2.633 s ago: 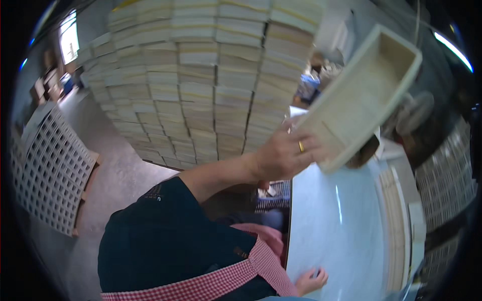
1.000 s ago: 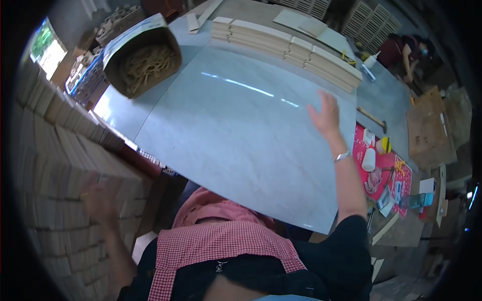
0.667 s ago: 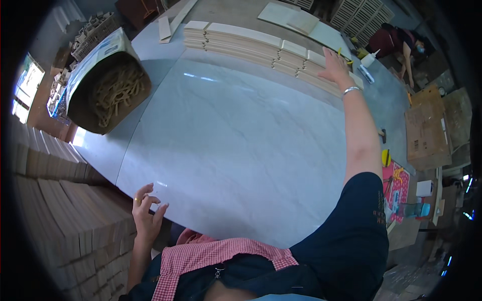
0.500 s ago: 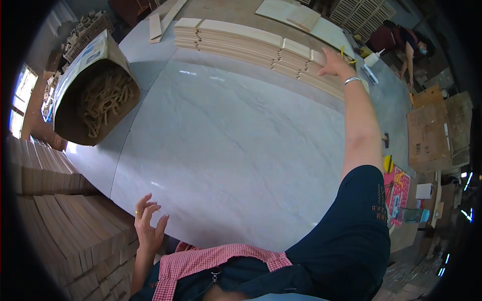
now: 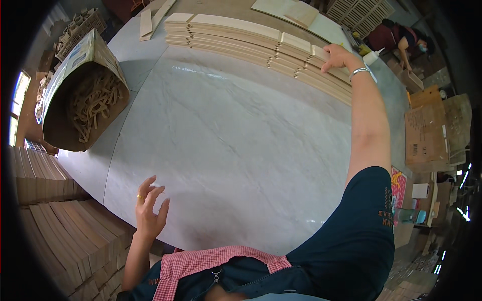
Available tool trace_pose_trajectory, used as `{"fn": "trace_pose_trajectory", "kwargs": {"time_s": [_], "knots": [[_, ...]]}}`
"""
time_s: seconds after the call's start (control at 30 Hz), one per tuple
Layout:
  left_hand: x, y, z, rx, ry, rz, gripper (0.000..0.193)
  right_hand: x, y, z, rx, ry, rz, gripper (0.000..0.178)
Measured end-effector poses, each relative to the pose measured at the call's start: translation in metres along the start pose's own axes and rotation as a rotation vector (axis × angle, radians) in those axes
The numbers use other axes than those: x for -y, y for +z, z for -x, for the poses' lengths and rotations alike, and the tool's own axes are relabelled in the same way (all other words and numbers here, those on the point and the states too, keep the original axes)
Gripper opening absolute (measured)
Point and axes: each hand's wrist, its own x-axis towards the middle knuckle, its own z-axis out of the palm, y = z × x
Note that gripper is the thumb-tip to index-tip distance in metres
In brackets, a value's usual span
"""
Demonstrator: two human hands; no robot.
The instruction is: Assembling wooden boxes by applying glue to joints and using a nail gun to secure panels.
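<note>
At right hand [image 5: 340, 59]: pale, layered wooden boards [image 5: 231, 36].

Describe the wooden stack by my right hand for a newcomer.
Find the pale marbled tabletop. Along its far side, by your right hand, runs a long row of stacked wooden boards. Unlike the flat strips beyond its left end, it rises several layers.

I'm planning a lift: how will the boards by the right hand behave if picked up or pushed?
The boards look straight and thin, so each is probably stiff and fairly light. Stacked flat, they would likely slide rather than tip if pushed.
</note>
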Motion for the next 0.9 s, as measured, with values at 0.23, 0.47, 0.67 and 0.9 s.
{"fn": "trace_pose_trajectory", "kwargs": {"time_s": [0.23, 0.47, 0.67, 0.9], "knots": [[-0.016, 0.011, -0.041, 0.074, 0.087, 0.125, 0.039, -0.004, -0.006, 0.015, -0.023, 0.007, -0.011, 0.050], [-0.019, 0.074, -0.248, 0.311, -0.490, 1.317, 0.092, 0.101, -0.012, 0.134, -0.061, 0.037, 0.174, 0.048], [-0.034, 0.129, -0.301, 0.192, -0.780, 1.753, 0.061, 0.166, 0.043, 0.249, -0.153, 0.149, 0.034, 0.046], [-0.054, 0.086, -0.137, 0.277, -0.813, 1.593, 0.027, 0.135, 0.114, 0.349, -0.178, 0.056, -0.051, 0.044]]}}
